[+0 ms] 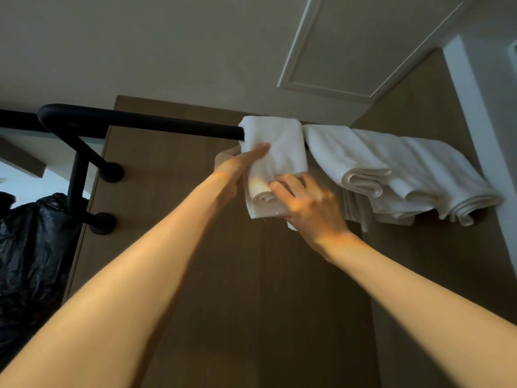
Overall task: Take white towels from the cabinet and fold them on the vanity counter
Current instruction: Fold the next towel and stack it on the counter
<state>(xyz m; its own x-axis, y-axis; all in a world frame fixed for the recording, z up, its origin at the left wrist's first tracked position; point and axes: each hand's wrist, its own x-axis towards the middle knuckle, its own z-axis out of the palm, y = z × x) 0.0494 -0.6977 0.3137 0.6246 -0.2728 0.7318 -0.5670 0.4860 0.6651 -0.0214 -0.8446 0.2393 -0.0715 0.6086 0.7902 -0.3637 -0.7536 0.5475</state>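
Both forearms reach up and forward. Right hand (310, 208) is nearest: grip closed round the lower, layered end of the folded white towel (277, 152), thumb on the front face, fingers tucked under and behind. Left hand (237, 163) sits higher, at the towel's left edge. One digit lies flat across the front and the rest appear to go behind, so this reads as a pinch, though the back side is hidden.

The towel hangs draped over the black rail (140, 121), about mid-length, first in the row. The other white towels (391, 169) hang just beside it, toward the rail's right end.

Handling, as judged: soft, light, limp, not fragile. The layers will slump and splay if it is held by one corner. Best taken across the whole fold stack low down, with the second grip near the rail to lift it clear.

A black plastic bag (33, 247) hangs below the rail's left end.
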